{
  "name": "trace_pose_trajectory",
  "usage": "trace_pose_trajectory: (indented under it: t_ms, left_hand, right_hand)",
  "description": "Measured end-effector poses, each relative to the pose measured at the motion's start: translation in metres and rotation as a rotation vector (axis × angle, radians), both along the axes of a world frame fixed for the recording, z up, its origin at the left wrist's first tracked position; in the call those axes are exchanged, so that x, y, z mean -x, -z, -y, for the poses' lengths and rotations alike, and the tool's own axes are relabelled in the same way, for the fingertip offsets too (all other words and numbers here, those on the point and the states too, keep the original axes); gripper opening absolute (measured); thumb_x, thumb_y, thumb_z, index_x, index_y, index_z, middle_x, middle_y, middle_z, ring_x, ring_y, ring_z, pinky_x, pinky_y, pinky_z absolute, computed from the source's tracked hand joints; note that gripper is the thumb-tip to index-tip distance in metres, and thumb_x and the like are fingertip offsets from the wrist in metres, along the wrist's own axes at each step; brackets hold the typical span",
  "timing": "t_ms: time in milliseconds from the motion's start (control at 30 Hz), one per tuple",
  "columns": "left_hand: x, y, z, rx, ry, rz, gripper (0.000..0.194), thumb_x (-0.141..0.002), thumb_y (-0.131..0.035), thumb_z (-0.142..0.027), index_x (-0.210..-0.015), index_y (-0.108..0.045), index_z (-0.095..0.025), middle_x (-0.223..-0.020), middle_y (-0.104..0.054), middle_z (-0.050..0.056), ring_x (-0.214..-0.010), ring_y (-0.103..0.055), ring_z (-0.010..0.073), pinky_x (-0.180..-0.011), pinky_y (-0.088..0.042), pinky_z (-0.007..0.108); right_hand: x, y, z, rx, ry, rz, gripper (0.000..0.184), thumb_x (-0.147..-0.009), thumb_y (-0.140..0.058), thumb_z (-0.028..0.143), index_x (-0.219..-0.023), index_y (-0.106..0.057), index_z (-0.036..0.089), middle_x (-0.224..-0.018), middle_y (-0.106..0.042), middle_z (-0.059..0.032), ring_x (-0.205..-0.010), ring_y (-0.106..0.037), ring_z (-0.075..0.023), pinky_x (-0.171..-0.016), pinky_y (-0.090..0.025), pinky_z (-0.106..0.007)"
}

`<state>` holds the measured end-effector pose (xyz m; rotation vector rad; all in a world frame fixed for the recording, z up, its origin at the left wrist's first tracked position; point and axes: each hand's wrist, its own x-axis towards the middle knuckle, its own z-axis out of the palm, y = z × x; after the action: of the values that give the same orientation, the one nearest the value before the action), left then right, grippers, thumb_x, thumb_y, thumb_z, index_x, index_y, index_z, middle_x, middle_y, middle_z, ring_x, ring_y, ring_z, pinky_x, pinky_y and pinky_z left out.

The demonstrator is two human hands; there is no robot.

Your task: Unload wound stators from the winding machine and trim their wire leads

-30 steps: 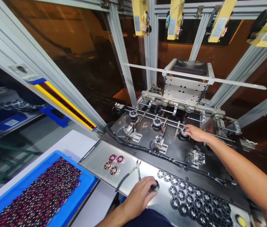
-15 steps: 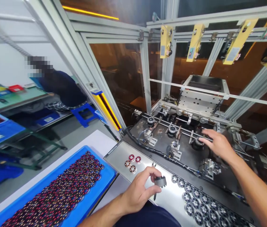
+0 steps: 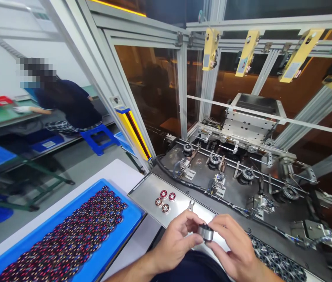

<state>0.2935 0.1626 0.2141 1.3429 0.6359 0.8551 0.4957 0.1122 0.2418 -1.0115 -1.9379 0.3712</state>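
Between my two hands is a motor stator (image 3: 206,232), a short steel cylinder with a dark toothed rim. My left hand (image 3: 176,241) grips its left side with thumb and fingers. The fingertips of my right hand (image 3: 236,244) pinch it from the right. Just beyond my left hand, the forked tip of a metal tool (image 3: 191,204) shows on the metal tray (image 3: 147,188); the hand hides the rest. Farther left on that tray lie several red and copper wound stators (image 3: 165,208). Dark stators (image 3: 271,252) lie in rows at the right, partly behind my right hand.
A blue bin (image 3: 133,213) full of wound stators stands at the left. Beyond the tray is a machine bed with round fixtures (image 3: 246,175), clamps and cables. A yellow light curtain (image 3: 135,133) lines the frame post. A co-worker (image 3: 66,103) sits at a bench.
My right hand has come back from the third round fixture to the stator in my left hand. The left hand has shifted slightly right. The view has turned a little.
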Motion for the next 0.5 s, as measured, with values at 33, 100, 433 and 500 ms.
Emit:
trace_pose_trajectory:
  t_ms: [33, 100, 433, 500]
  left_hand:
    - [0.001, -0.001, -0.001, -0.082, -0.014, -0.040, 0.034, -0.084, -0.071, -0.046, -0.103, -0.062, -0.018, -0.095, -0.071, 0.007, -0.087, -0.068, 0.0178, -0.080, -0.054, 0.028]
    - [0.005, -0.007, -0.003, -0.354, -0.019, -0.133, 0.026, -0.087, -0.070, -0.037, -0.105, -0.065, -0.019, -0.098, -0.073, 0.008, -0.089, -0.070, 0.0181, -0.082, -0.055, 0.027]
    - [0.012, -0.034, -0.007, -0.946, 0.097, -0.357, 0.028, -0.090, -0.066, -0.024, -0.117, -0.065, -0.020, -0.107, -0.074, 0.014, -0.097, -0.074, 0.0214, -0.085, -0.060, 0.028]
    - [0.011, -0.033, -0.009, -0.943, 0.108, -0.352, 0.030, -0.090, -0.066, -0.026, -0.119, -0.064, -0.020, -0.106, -0.075, 0.014, -0.098, -0.074, 0.0214, -0.086, -0.060, 0.027]
  right_hand:
    - [-0.003, -0.004, -0.001, 0.061, -0.024, 0.010, 0.044, -0.088, -0.061, 0.012, -0.130, -0.055, 0.021, -0.110, -0.064, -0.0138, -0.100, -0.062, -0.0247, -0.082, -0.056, -0.039]
    - [-0.008, -0.014, -0.003, 0.248, -0.089, 0.031, 0.032, -0.092, -0.059, 0.021, -0.123, -0.064, 0.025, -0.127, -0.060, -0.0141, -0.115, -0.059, -0.0252, -0.093, -0.053, -0.041]
    - [-0.016, -0.040, -0.024, 0.877, -0.490, -0.064, 0.033, -0.099, -0.049, 0.039, -0.116, -0.072, 0.022, -0.149, -0.049, -0.0105, -0.139, -0.044, -0.0238, -0.115, -0.032, -0.042]
    - [-0.016, -0.039, -0.024, 0.868, -0.567, -0.083, 0.036, -0.101, -0.044, 0.038, -0.117, -0.071, 0.020, -0.149, -0.049, -0.0113, -0.137, -0.045, -0.0227, -0.115, -0.033, -0.040]
